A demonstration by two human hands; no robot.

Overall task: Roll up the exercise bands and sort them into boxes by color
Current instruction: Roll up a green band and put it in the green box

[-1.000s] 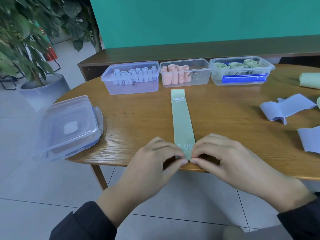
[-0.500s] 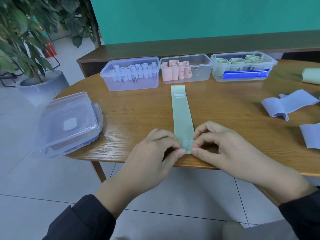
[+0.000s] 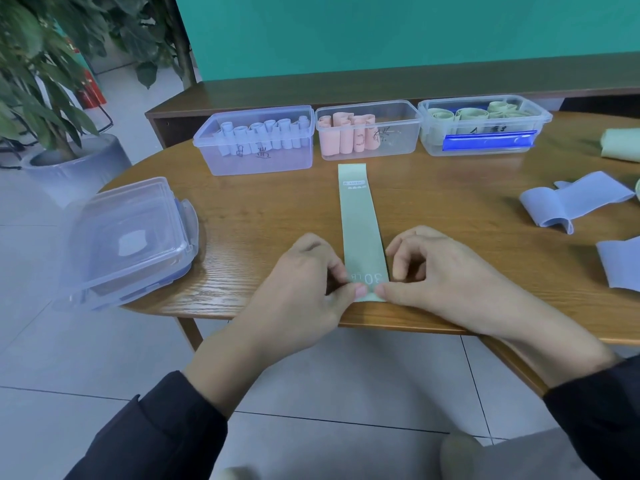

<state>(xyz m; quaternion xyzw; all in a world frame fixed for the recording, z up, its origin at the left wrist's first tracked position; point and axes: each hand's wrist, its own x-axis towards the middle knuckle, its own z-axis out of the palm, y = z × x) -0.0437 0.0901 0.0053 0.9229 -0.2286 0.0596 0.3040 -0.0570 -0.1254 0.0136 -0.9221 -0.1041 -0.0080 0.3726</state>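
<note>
Nearest the person, at six o'clock on the table (image 3: 242, 237), both hands pinch the near end of a pale green band (image 3: 360, 233): the left hand (image 3: 304, 282) takes its left corner between thumb and curled fingers, the right hand (image 3: 446, 278) takes the right corner the same way, and the two thumbs almost meet just below the printed "30". The band lies flat with its long axis running from six o'clock straight toward twelve, away from the hands, so a roll would likely start at this pinched end and travel forward; the two hands sit about equally near it, one on each side. Compared with a moment earlier, the grip looks much the same, but more of the printed number shows between the thumbs, and no turn of the roll is formed yet. At nine o'clock sits a closed clear box (image 3: 128, 237), partly over the table edge. At three o'clock lie loose blue bands (image 3: 575, 202). Farthest off, at twelve o'clock, three open boxes stand in a row: the blue-roll box (image 3: 256, 161) on the left, the pink-roll box (image 3: 394, 147) in the middle, and the green-roll box (image 3: 540, 116) on the right, toward one o'clock from the band's far end.
</note>
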